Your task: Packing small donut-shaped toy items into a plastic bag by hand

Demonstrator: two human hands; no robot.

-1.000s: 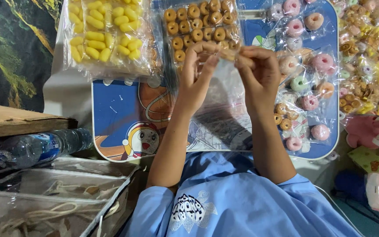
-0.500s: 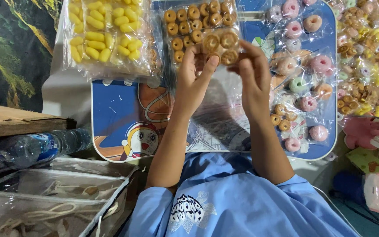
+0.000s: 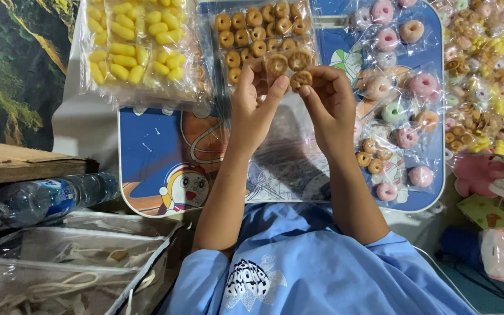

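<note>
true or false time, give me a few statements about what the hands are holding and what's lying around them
1. Both hands hold small brown ring-shaped pieces. True: the left hand and right hand pinch them together.
2. The bag of yellow pieces lies right of the hands. False: it lies to their left.
3. A plastic water bottle lies on its side at the left. True.
4. The pink rings lie loose on the tray. False: they are in clear wrapping.
5. The person wears a red top. False: the top is blue.
</note>
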